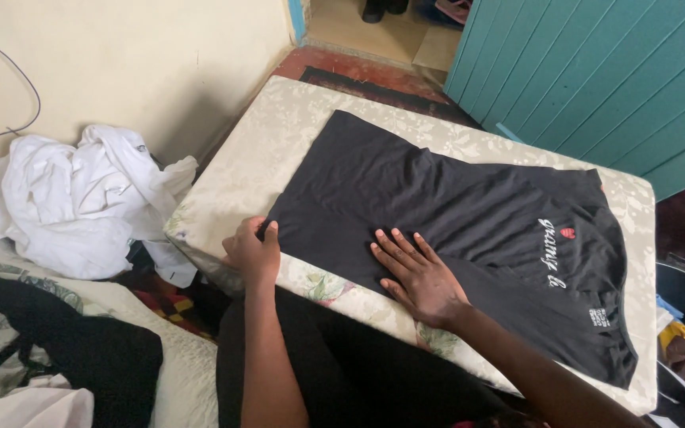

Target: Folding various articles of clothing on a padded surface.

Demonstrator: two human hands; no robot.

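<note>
The left hand (252,252) pinches the near corner of the black T-shirt (453,214), which lies spread across a floral cushion (263,135). The right hand (420,277) presses flat on it, fingers spread. Bare cushion borders the shirt's far edge; white clothes (81,202) lie heaped beyond the cushion's left edge.

Soft, even daylight fills my view; the black cotton T-shirt (453,214) looks sharp, with faint shadows beneath its near edge.

Cream wall (160,55), teal plank door (596,79), red floor (334,63).
</note>
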